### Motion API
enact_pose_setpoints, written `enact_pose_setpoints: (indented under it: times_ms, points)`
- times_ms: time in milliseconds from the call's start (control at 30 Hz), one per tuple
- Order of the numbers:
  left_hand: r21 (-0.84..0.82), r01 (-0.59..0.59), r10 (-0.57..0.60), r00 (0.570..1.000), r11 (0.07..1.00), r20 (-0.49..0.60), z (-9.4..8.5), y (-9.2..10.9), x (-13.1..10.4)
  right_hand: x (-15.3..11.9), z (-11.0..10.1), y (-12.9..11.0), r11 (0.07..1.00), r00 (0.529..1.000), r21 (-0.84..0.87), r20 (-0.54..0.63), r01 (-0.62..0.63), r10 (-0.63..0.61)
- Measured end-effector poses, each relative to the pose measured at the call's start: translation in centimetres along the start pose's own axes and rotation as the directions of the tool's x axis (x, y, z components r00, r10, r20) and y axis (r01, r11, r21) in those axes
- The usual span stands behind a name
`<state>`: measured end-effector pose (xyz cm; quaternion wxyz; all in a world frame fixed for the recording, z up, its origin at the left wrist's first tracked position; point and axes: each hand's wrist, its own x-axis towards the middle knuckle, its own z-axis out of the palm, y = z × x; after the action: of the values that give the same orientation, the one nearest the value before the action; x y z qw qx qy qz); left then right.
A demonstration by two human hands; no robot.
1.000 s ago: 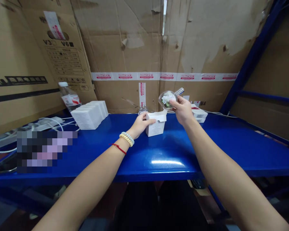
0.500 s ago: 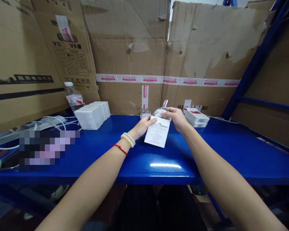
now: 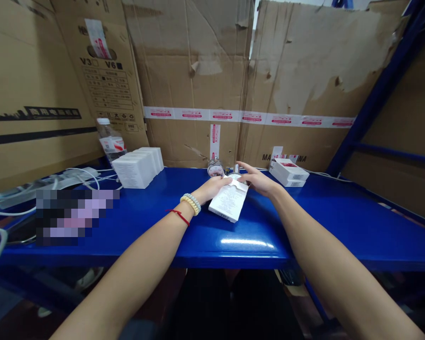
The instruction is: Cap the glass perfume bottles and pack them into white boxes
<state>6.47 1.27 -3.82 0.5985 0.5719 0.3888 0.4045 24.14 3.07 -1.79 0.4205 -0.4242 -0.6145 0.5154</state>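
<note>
My left hand [image 3: 212,187] grips a small white printed box [image 3: 228,202] near its open top, thumb on the front face. The box leans away from me over the blue table. A glass perfume bottle with a silver cap [image 3: 237,168] is partly inside the box mouth; only its upper part shows. My right hand [image 3: 258,180] is at the bottle and the box's right edge, thumb against them and a finger stretched behind the cap. Its other fingers are hidden. Just behind my left hand stands a second round glass perfume bottle [image 3: 215,168].
A row of white boxes [image 3: 136,167] and a water bottle [image 3: 111,139] stand at left, near a power strip [image 3: 71,179] with cables and a blurred item [image 3: 74,217]. Two stacked white boxes [image 3: 289,173] lie at right. Cardboard [image 3: 194,85] walls the back of the blue table [image 3: 326,217].
The perfume bottle has gone lower into the box, so less of its glass shows. The box has tipped, showing its bottom end. My right hand has moved down with the bottle.
</note>
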Motion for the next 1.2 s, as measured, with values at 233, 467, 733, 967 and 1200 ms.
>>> enact_pose_setpoints:
  times_ms: [233,467,733,967,1200]
  points:
    - [0.17,-0.185,0.202,0.976,0.968,-0.087,-0.4,-0.2,0.3,0.0,0.1,-0.1,0.991,0.989,0.009,0.064,0.132,-0.132]
    - [0.322,-0.463,0.523,0.842,0.826,-0.13,-0.9,-0.7,0.5,0.3,0.3,-0.2,0.946,0.948,0.076,-0.073,0.314,-0.309]
    - [0.229,-0.482,0.505,0.861,0.846,-0.054,-1.7,-0.1,0.2,0.8,0.1,-0.5,0.956,0.939,0.131,-0.264,0.262,-0.222]
    - [0.154,-0.483,0.505,0.846,0.862,-0.171,-0.8,0.5,-0.2,1.1,0.3,0.0,0.968,0.954,0.11,-0.223,0.227,-0.199]
    - [0.149,-0.321,0.354,0.857,0.935,-0.375,0.3,1.3,-0.2,1.2,0.4,0.3,0.953,0.967,0.203,-0.168,0.226,-0.193]
